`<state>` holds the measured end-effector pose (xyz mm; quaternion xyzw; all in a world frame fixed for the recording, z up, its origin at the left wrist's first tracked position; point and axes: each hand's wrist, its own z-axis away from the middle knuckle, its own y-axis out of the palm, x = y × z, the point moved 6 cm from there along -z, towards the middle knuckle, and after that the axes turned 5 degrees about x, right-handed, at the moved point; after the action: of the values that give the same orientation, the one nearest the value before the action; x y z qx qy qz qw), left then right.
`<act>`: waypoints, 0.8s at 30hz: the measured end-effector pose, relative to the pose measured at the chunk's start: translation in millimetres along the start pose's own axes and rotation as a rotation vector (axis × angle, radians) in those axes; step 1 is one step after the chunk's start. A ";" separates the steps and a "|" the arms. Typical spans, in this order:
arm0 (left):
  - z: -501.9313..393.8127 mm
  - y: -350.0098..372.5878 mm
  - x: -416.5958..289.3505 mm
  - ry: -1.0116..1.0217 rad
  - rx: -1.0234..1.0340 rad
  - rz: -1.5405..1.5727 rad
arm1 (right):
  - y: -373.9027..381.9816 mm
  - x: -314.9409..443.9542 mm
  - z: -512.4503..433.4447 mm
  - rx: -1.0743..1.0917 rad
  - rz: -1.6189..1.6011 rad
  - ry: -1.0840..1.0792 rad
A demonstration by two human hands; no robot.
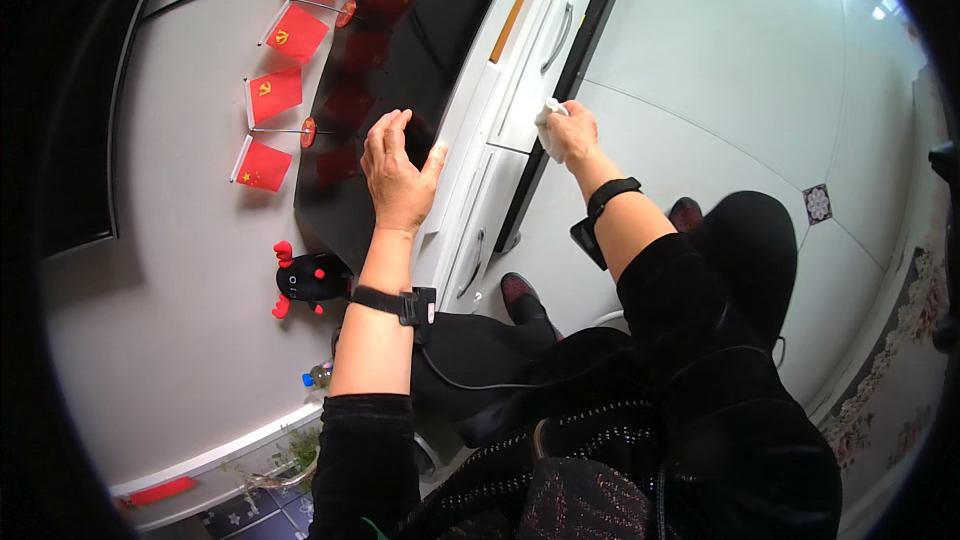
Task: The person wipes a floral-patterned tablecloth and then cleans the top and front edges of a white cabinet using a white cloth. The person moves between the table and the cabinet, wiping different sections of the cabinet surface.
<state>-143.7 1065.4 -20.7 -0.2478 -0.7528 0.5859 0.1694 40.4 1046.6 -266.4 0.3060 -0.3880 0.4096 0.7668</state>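
Note:
My left hand [400,172] is above the glossy black top [375,82] of a low white cabinet, fingers apart and nothing held. Its thumb lies by the white front edge; whether it touches cannot be told. Farther right, my right hand [576,136] grips a crumpled white cloth [549,120] in front of a white drawer front [517,109], close to its lower edge. A curved metal handle [557,37] sits on that drawer, and another handle [472,264] on the neighbouring front. Both forearms wear black straps with small devices.
Red flags on small stands [308,132] line the cabinet's back edge. A black plush toy with red antlers [311,277] sits at its near end, with a blue-capped bottle [318,376] farther down. A dark screen [82,112] is at left. Pale tiles [712,90] cover the floor.

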 end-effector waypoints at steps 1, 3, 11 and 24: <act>-0.1 0.3 0.4 0.000 -0.005 0.001 | 0.0 8.5 5.0 -0.007 -0.011 -0.018; -0.4 1.3 1.0 -0.001 -0.009 -0.011 | -0.6 21.3 15.8 -0.037 -0.028 -0.023; -1.7 6.6 6.1 -0.020 -0.028 0.009 | -15.7 35.8 61.5 -0.031 0.026 -0.079; -1.4 10.6 12.0 -0.095 -0.037 0.097 | -62.4 119.6 84.4 -0.130 -0.013 -0.269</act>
<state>-151.0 1075.4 -31.0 -0.2589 -0.7577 0.5906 0.1000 108.9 997.0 -131.5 0.3104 -0.5110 0.3337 0.7288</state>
